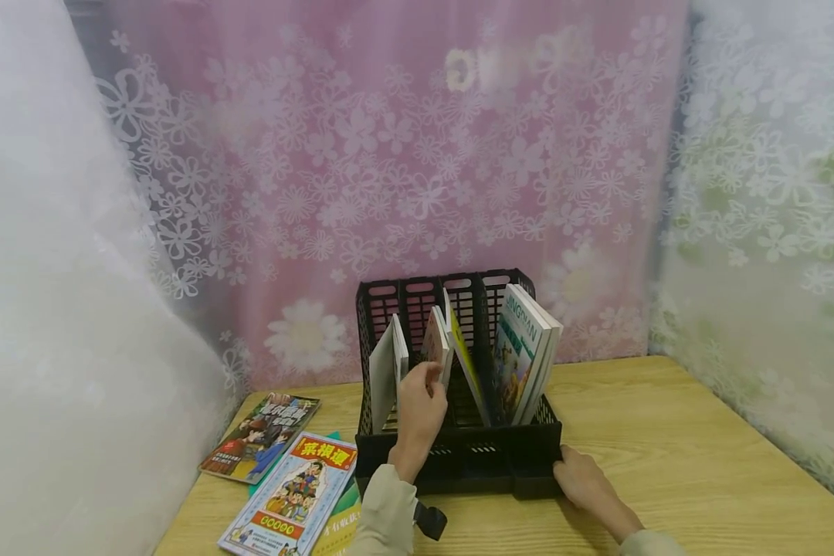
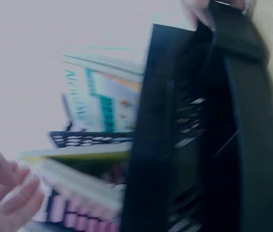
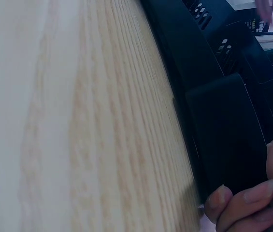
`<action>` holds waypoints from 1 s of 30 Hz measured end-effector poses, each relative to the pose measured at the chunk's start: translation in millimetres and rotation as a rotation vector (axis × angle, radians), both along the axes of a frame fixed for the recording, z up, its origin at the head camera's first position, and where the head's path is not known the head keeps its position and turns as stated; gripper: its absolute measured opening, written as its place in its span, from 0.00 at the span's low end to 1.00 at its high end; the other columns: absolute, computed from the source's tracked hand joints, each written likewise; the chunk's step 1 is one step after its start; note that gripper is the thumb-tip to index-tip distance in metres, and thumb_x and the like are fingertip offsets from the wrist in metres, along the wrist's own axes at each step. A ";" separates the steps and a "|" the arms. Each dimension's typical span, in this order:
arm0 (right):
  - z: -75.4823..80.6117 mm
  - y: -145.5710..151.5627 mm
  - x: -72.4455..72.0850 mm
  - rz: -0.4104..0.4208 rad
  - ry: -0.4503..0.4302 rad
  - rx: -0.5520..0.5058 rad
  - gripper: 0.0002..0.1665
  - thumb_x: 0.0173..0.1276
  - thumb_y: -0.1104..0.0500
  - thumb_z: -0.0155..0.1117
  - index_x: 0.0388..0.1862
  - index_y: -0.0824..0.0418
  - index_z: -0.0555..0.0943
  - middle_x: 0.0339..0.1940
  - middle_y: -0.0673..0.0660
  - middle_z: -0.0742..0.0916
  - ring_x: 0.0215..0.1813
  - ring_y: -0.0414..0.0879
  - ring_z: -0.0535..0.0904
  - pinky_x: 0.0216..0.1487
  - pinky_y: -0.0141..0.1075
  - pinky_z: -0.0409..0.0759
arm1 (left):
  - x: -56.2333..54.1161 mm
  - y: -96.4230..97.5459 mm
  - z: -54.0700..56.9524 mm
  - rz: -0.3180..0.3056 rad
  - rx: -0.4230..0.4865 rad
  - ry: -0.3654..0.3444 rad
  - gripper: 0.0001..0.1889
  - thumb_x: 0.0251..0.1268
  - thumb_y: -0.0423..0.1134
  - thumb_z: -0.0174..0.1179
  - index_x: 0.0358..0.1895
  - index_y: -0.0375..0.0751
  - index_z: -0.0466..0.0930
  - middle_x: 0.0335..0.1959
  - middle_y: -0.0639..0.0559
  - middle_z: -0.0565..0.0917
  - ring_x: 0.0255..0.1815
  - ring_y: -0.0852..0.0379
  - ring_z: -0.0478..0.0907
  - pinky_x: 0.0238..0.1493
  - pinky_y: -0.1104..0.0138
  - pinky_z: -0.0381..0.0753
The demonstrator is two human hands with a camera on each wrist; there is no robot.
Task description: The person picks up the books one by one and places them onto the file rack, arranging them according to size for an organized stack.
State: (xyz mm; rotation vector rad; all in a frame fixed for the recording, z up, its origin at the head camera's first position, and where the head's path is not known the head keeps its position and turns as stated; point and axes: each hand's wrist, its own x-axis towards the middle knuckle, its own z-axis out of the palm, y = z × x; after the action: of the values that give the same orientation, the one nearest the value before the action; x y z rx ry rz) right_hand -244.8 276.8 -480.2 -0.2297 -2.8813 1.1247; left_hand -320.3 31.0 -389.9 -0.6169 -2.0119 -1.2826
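Inside the rack (image 1: 459, 459), the widest gap is lying between the leaning yellow book (image 1: 460, 336) and the right-hand books (image 1: 517, 355), while a narrower one is running between the left books (image 1: 383, 378) and the middle books (image 1: 433, 340), with the left hand (image 1: 420, 409) standing before it; the yellow book's top is crowding the middle books. To the rack's right, bare table (image 1: 653, 432) is stretching toward the side curtain (image 1: 757, 232), the right hand (image 1: 587, 485) blocking the front corner; to its left, loose books (image 1: 295, 494) are covering the tabletop, and behind it the back curtain (image 1: 424, 162) is hanging across.
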 end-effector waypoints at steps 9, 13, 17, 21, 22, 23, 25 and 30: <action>3.1 0.8 -1.3 0.012 0.020 0.038 0.28 0.67 0.63 0.40 0.58 0.85 0.66 0.22 0.64 0.80 0.16 0.49 0.74 0.22 0.41 0.75 | 9.6 -66.3 9.5 0.128 0.055 0.256 0.11 0.57 0.21 0.53 0.25 0.38 0.80 0.21 0.50 0.82 0.20 0.60 0.76 0.24 0.68 0.77; 2.5 0.9 -0.2 0.021 0.003 0.036 0.30 0.67 0.64 0.39 0.60 0.87 0.62 0.24 0.65 0.81 0.17 0.48 0.74 0.24 0.41 0.75 | 14.6 -97.2 -4.7 0.219 -0.012 0.148 0.09 0.57 0.22 0.54 0.28 0.37 0.80 0.24 0.49 0.82 0.23 0.57 0.77 0.26 0.65 0.79; 2.4 0.6 -0.1 0.014 -0.010 0.019 0.32 0.67 0.63 0.38 0.62 0.88 0.59 0.24 0.63 0.80 0.12 0.45 0.71 0.19 0.38 0.73 | 22.5 -126.5 -21.9 0.294 -0.151 -0.091 0.08 0.58 0.24 0.54 0.39 0.34 0.79 0.36 0.41 0.81 0.36 0.47 0.78 0.34 0.58 0.78; 3.7 0.4 -0.3 0.017 -0.025 0.011 0.32 0.67 0.63 0.37 0.63 0.89 0.58 0.23 0.63 0.79 0.12 0.44 0.69 0.20 0.38 0.72 | 27.0 -151.6 -38.0 0.343 -0.381 -0.515 0.19 0.60 0.28 0.53 0.55 0.26 0.71 0.54 0.28 0.72 0.53 0.28 0.68 0.45 0.42 0.72; 4.1 0.6 -0.2 0.016 -0.023 0.013 0.32 0.67 0.63 0.37 0.62 0.89 0.58 0.25 0.65 0.80 0.12 0.44 0.69 0.20 0.38 0.72 | 26.9 -155.9 -42.4 0.348 -0.439 -0.629 0.21 0.61 0.29 0.53 0.58 0.24 0.68 0.57 0.25 0.69 0.56 0.23 0.64 0.48 0.38 0.69; 4.5 0.7 -0.1 0.017 -0.026 0.010 0.33 0.67 0.63 0.37 0.62 0.89 0.58 0.26 0.66 0.81 0.12 0.44 0.69 0.20 0.38 0.72 | 26.9 -159.5 -47.0 0.354 -0.495 -0.729 0.23 0.62 0.32 0.55 0.59 0.25 0.67 0.59 0.23 0.66 0.59 0.19 0.59 0.51 0.33 0.65; 4.9 0.9 0.0 0.017 -0.026 0.013 0.33 0.67 0.63 0.37 0.62 0.89 0.58 0.27 0.66 0.81 0.12 0.44 0.69 0.21 0.39 0.72 | 27.0 -164.9 -57.3 0.347 -0.583 -0.904 0.27 0.63 0.37 0.58 0.63 0.26 0.65 0.63 0.20 0.60 0.62 0.13 0.49 0.52 0.26 0.55; 4.7 0.8 -0.9 0.026 -0.032 0.011 0.32 0.67 0.63 0.37 0.62 0.89 0.58 0.30 0.68 0.81 0.13 0.45 0.70 0.21 0.39 0.72 | 30.6 -171.3 -78.2 0.353 -0.650 -1.032 0.37 0.60 0.49 0.65 0.66 0.27 0.64 0.66 0.16 0.52 0.63 0.10 0.38 0.54 0.23 0.41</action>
State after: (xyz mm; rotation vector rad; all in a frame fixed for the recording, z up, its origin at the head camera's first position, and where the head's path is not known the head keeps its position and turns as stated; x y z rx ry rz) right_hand -245.7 277.6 -475.5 -0.2123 -2.9262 1.1184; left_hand -289.7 -140.3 -468.1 0.2433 -3.2385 -0.7377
